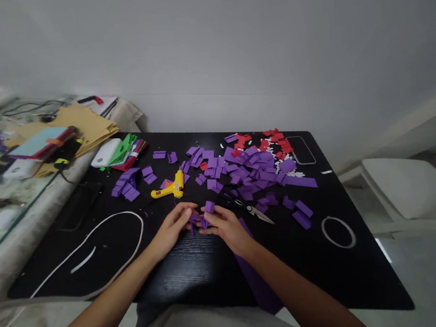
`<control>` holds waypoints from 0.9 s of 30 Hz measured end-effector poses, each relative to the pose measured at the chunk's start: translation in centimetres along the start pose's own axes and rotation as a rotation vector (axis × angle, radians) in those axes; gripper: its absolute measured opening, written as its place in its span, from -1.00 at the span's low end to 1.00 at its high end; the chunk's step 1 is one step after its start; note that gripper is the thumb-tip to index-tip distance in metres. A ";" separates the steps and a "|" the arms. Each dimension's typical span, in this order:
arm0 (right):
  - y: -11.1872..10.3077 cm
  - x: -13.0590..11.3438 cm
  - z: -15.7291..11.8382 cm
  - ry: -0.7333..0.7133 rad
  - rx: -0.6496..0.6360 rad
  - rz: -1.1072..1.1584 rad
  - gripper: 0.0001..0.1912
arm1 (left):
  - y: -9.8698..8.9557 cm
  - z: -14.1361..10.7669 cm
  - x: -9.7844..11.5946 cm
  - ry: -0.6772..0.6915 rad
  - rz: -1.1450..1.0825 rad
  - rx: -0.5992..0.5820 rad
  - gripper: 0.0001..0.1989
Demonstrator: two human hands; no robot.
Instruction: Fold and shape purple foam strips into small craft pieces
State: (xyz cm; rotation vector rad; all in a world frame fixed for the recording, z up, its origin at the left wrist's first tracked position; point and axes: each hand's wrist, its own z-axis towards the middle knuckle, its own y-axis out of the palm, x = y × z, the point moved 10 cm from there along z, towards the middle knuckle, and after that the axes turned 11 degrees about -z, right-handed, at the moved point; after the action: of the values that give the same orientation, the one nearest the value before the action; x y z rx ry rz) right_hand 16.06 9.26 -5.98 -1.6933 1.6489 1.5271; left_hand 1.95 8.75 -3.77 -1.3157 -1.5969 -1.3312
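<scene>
Folded purple paper pieces (209,207) are held between my two hands, low over the near middle of the black table. My left hand (173,227) is closed, its thumb and fingers pinching one purple piece at the left. My right hand (225,224) is closed on a purple piece that stands up between its fingers. Whether the pieces are joined is hidden by the fingers. Just beyond my left hand lies a yellow glue gun (173,186). Black-handled scissors (251,210) lie beyond my right hand, blades toward the right. A long purple strip (255,280) runs under my right forearm.
Many folded purple pieces (255,167) are heaped on the black table (294,275), with red pieces (278,141) behind. A white cord (141,230) loops at left. A white ring (338,232) lies at right. Coloured sheets (128,151) sit at the back left.
</scene>
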 end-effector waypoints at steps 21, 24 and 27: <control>0.0 0.1 1.2 0.009 -0.097 0.003 -0.45 | 0.0 -0.9 1.8 0.188 0.183 -0.136 -0.44; 0.2 -0.3 1.0 -0.024 -0.104 0.000 -0.44 | -0.1 -0.7 1.7 0.190 0.107 -0.118 -0.49; 0.4 -0.6 0.7 -0.043 -0.121 0.002 -0.48 | -0.1 -0.4 1.5 0.191 0.075 -0.092 -0.54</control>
State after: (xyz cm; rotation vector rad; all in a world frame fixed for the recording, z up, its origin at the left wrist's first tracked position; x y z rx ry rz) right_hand 15.56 10.04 -5.60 -1.7061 1.5660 1.6832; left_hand 1.37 8.76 -2.26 -1.2489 -1.3592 -1.4526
